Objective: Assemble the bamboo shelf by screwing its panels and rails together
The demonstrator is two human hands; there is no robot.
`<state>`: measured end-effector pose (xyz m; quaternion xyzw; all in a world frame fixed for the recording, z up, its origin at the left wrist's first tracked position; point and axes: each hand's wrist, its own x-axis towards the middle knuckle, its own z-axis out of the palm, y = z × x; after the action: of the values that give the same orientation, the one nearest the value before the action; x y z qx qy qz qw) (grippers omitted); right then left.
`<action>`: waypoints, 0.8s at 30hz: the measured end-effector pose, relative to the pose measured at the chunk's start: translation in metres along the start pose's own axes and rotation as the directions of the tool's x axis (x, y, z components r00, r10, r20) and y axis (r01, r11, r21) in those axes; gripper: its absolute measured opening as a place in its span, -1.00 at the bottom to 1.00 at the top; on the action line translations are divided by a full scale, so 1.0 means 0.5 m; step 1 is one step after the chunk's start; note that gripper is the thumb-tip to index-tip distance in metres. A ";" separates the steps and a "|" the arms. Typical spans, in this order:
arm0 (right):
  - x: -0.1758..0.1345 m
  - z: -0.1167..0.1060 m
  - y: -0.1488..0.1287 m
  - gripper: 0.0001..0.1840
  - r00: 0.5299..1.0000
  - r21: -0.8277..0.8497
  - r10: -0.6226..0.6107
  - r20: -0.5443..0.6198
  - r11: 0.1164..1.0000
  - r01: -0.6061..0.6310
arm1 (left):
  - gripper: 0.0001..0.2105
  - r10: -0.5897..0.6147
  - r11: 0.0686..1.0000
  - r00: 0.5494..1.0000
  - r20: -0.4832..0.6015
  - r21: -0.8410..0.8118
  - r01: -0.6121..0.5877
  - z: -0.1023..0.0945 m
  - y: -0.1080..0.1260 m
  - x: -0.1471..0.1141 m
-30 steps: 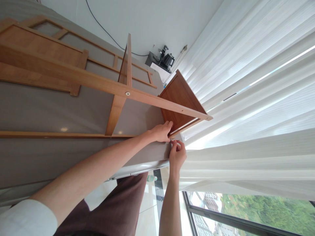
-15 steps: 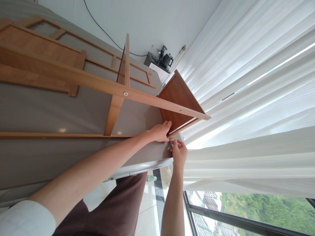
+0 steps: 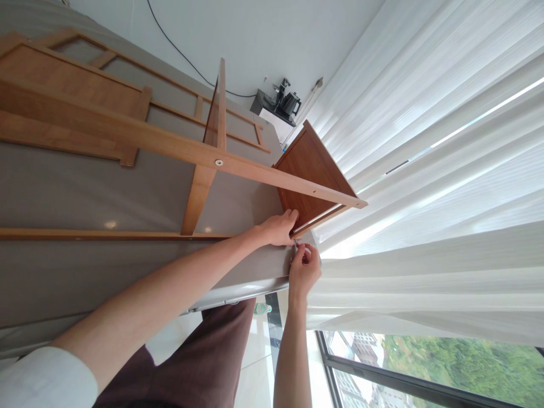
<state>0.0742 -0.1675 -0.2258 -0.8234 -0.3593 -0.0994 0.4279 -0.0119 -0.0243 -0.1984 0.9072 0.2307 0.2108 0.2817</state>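
Observation:
My left hand (image 3: 279, 228) is closed round the near end of the lower wooden rail, where the rail (image 3: 106, 234) meets the bottom corner of an upright brown wooden panel (image 3: 314, 164). Just beside that corner, my right hand (image 3: 305, 269) pinches a small thin metal tool, apparently a hex key (image 3: 296, 242), its tip at the rail's outer side. The upper rail (image 3: 255, 171) of the same frame runs above my hands to the panel's top corner. A middle crosspiece (image 3: 199, 195) joins the two rails. The joint itself is mostly hidden by my fingers.
The frame lies on a grey-covered surface (image 3: 148, 192). Behind it lie flat wooden frame pieces (image 3: 76, 85). A black kettle (image 3: 290, 104) stands on a small cabinet at the back. White curtains (image 3: 425, 226) hang close on the right. A bottle (image 3: 262, 308) is on the floor.
My right hand has turned at the wrist and shifted slightly left and down, turning the small tool with it. My left hand keeps its hold on the corner.

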 end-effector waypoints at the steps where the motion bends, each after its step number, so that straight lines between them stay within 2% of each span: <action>1: -0.001 0.000 0.000 -0.60 1.000 -0.008 -0.011 -0.003 1.000 0.011 | -0.49 0.000 1.000 1.000 -0.001 -0.001 0.000 0.000 0.000 0.000; 14: 0.001 -0.007 -0.009 -0.58 0.997 -0.018 -0.051 0.051 0.998 0.052 | -0.48 -0.012 1.000 1.000 0.013 -0.008 0.012 -0.006 0.003 -0.002; 20: 0.017 -0.003 -0.004 -0.59 0.997 0.023 0.039 0.073 0.999 -0.041 | -0.45 -0.016 1.000 1.000 0.024 -0.015 0.016 -0.004 0.003 -0.001; 24: 0.040 -0.006 -0.001 -0.56 0.980 0.055 0.133 0.148 0.988 -0.143 | -0.47 -0.019 1.000 1.000 0.023 -0.015 0.019 -0.003 0.003 -0.001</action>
<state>0.0886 -0.1594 -0.2144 -0.8369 -0.3344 0.0021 0.4333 -0.0127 -0.0250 -0.1964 0.9051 0.2344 0.1994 0.2934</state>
